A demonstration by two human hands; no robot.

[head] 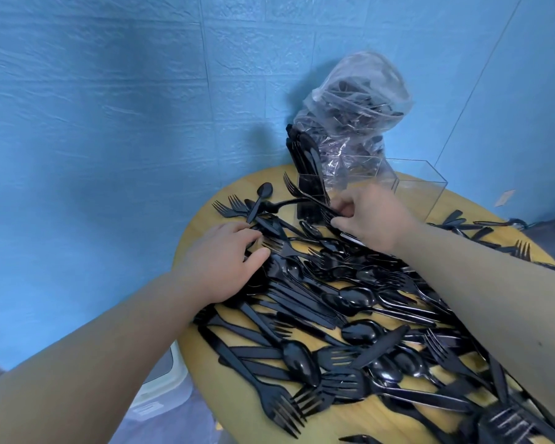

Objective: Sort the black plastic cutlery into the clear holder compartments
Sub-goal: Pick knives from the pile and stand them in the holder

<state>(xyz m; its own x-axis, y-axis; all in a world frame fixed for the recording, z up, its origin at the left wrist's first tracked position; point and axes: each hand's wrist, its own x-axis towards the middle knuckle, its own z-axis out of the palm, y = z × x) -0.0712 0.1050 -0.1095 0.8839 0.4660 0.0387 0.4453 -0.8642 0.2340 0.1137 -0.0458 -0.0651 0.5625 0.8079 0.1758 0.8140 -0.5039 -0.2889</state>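
Forearms enter from the bottom corners, reaching over a round wooden table (359,421) strewn with loose black cutlery (350,318) (forks, spoons and knives, overlapping). Left hand (228,261) lies palm down on the pile, fingers loosely extended over a knife (269,227), gripping nothing that I can confirm. Right hand (370,214) pinches a fork (305,195) between thumb and fingers, tines pointing away to the left. Just beyond the right hand stands the clear holder (420,184); its left compartment holds upright knives, its right compartment shows only clear walls. Behind it leans a clear plastic bag (356,107) of further cutlery.
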